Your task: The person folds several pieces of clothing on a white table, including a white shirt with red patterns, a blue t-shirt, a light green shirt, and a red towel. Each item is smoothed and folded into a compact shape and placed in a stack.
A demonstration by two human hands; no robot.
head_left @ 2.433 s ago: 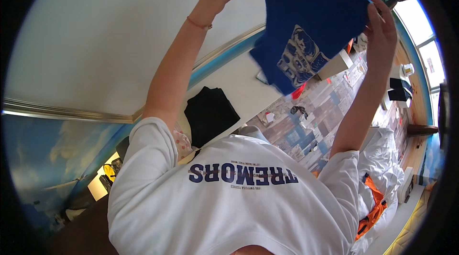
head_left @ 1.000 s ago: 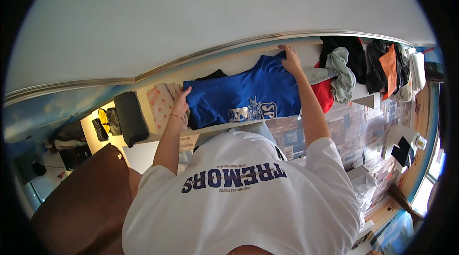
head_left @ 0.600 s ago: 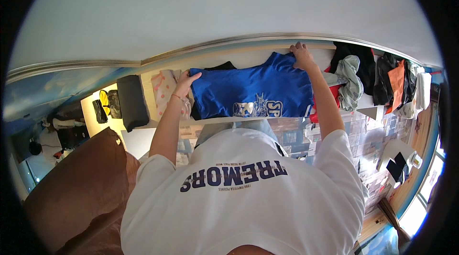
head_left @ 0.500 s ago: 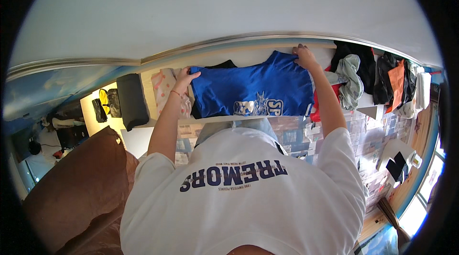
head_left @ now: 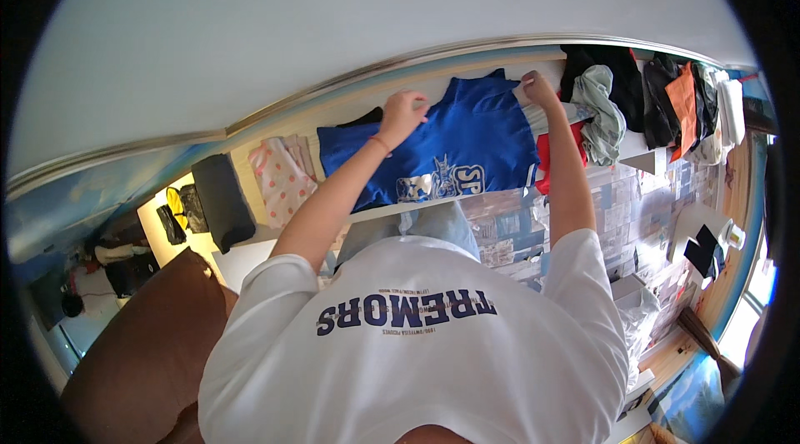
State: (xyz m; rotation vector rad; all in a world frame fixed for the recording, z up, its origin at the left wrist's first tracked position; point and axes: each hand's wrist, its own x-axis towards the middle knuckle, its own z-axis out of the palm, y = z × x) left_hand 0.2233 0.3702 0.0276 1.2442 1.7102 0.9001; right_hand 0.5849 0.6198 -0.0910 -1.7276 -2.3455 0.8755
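On the long, white table (head_left: 435, 87), a mostly hidden black cloth (head_left: 367, 117) underlies the blue, glossy fabric garment (head_left: 467, 132) along the near edge, probably light, soft and slippery, best held by its corners, the left hand (head_left: 406, 115) above it slack-fingered and apparently empty, the right hand (head_left: 540, 87) beside its far-right corner, grip indeterminable.

Left hand (head_left: 404, 116) loosely curled, right hand (head_left: 540, 89) apart, also curled.

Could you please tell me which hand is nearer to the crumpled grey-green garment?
Right. The right hand is just left of the crumpled grey-green garment; the left hand is farther left, over the blue shirt.
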